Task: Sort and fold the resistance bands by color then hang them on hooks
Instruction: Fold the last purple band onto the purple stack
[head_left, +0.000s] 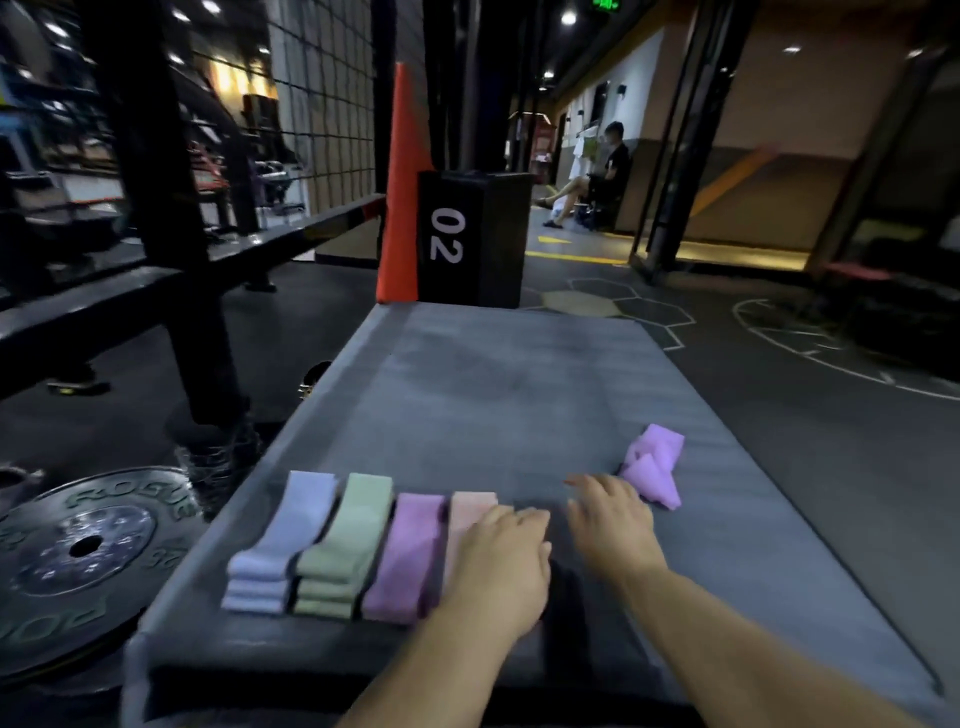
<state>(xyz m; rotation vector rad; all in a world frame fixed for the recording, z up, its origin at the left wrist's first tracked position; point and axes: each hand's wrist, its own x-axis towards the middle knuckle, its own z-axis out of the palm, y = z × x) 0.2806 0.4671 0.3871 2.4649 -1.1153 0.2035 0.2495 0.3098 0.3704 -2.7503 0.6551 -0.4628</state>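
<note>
Bands sit folded by colour near the table (519, 374)'s near-left corner: blue stack (280, 545), green stack (345, 540), purple stack (408, 558), pink stack (470, 512). Left grip (498, 564) rests flat on the pink stack. Right grip (613, 514), fingers spread and empty, is just beside the crumpled purple band (653, 462) near the right edge. It looks soft and light; pinch one looped end.

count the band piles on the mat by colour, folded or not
lavender pile: 1
green pile: 1
purple: 2, the folded purple pile and the crumpled purple heap
pink pile: 1, partly under the left hand
total: 5
</note>
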